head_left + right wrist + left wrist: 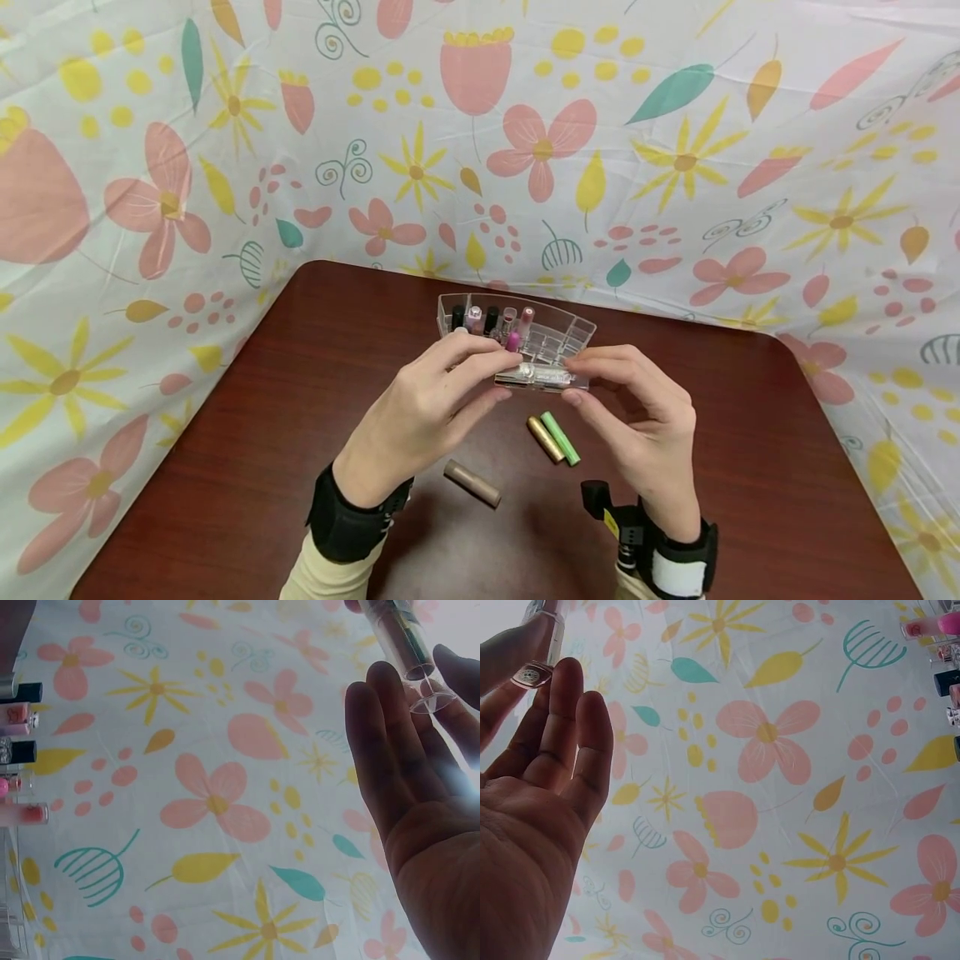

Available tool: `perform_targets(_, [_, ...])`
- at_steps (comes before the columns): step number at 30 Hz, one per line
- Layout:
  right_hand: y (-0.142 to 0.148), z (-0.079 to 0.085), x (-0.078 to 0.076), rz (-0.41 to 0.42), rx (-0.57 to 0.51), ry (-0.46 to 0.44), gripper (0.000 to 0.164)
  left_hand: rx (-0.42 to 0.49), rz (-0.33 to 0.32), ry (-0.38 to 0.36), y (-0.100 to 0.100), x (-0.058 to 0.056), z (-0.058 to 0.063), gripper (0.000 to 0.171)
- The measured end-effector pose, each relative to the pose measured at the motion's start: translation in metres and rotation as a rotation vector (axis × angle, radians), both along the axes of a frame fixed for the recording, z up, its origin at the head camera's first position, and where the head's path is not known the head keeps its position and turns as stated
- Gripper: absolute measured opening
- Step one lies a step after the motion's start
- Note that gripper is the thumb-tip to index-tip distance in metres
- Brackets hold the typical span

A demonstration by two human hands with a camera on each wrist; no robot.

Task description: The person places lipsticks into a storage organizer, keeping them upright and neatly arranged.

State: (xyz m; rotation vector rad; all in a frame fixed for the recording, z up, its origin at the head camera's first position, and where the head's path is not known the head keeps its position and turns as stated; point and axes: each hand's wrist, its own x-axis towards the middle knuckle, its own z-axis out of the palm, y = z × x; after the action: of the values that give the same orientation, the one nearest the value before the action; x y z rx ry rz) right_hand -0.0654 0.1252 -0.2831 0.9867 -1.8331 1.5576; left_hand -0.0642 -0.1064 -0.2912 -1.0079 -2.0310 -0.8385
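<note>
Both hands hold a clear, silvery lipstick tube [534, 377] level above the table, one at each end. My left hand [435, 396] pinches its left end between thumb and fingertips. The right hand [647, 417] pinches the other end the same way. In the left wrist view a dark reddish end of the lipstick tube [532, 675] shows beside the fingers. The right wrist view shows its see-through, flared end [429, 701] among the fingertips. Behind the hands stands a clear acrylic organizer [573, 333] with several lipsticks and nail polish bottles in its left part.
On the dark wooden table [300, 400] a gold tube [545, 439] and a green tube [560, 438] lie side by side, below the held one. A brown tube [472, 483] lies nearer the front. A flower-patterned cloth [420, 108] hangs behind the table.
</note>
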Motion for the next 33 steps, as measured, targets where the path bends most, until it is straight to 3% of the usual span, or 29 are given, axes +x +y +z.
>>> perform_targets(7, [0.005, -0.008, -0.003, -0.018, 0.02, -0.032, 0.033, -0.01, 0.02, -0.013, -0.001, 0.0, -0.001, 0.031])
perform_targets(12, [0.004, -0.011, -0.004, 0.015, 0.018, -0.051, 0.038, -0.006, 0.024, -0.033, 0.0, 0.0, -0.002, 0.033])
perform_targets(20, [0.001, -0.014, -0.008, -0.015, 0.036, -0.021, 0.035, -0.031, 0.023, -0.007, 0.001, -0.002, -0.003, 0.03])
perform_targets(33, [0.002, -0.018, -0.013, 0.031, 0.032, -0.07, 0.04, -0.058, 0.059, -0.005, 0.0, -0.007, -0.006, 0.029])
